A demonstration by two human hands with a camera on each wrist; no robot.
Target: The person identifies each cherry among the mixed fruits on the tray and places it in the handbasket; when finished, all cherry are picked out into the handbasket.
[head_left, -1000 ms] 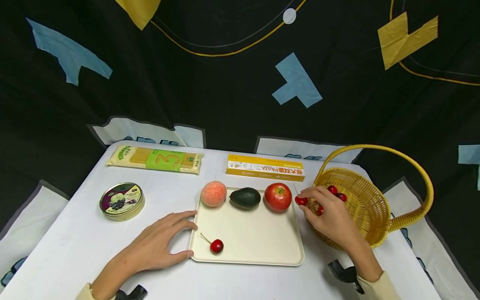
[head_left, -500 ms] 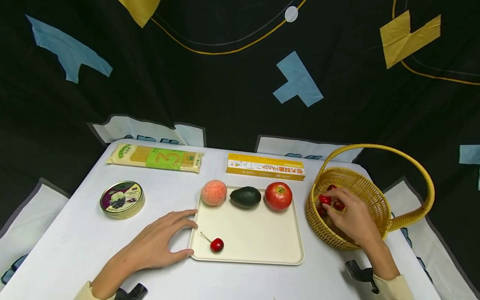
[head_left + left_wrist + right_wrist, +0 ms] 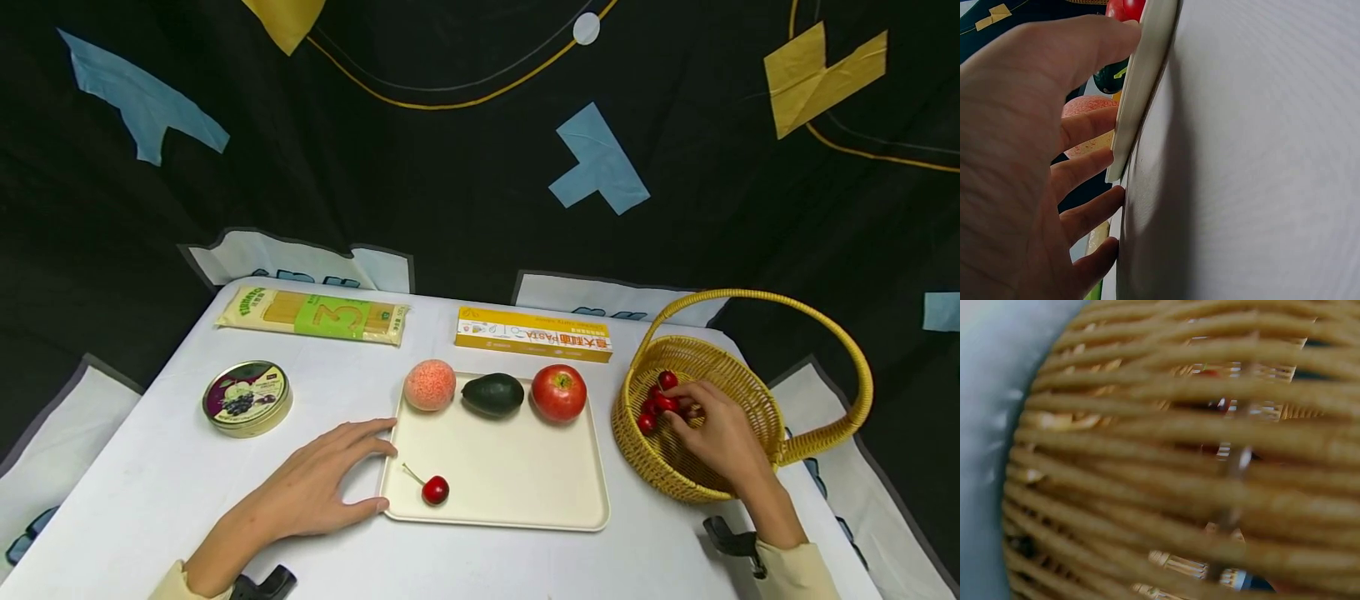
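Note:
My right hand point(image 3: 716, 433) reaches into the yellow wicker basket point(image 3: 750, 387) and pinches a red cherry point(image 3: 665, 403) between thumb and fingertips. Several other cherries point(image 3: 647, 423) lie around it in the basket. In the right wrist view the basket's woven wall point(image 3: 1147, 450) fills nearly everything and hides that hand. My left hand point(image 3: 315, 487) rests with fingers spread, its fingertips at the left rim of the cream tray point(image 3: 517, 475). On the tray lie a single stemmed cherry point(image 3: 435, 491), a peach point(image 3: 430, 385), a dark green avocado point(image 3: 492, 395) and a red apple point(image 3: 558, 393).
Behind the tray stands a yellow pasta box point(image 3: 534, 335). A bag of noodles point(image 3: 315, 316) lies at the back left, with a round tin point(image 3: 247, 398) in front of it. The basket's tall handle point(image 3: 840, 342) arches over its right side.
My right hand has moved right from the gap between tray and basket, with a cherry, and down among the cherries in the basket. The left hand and tray have stayed put.

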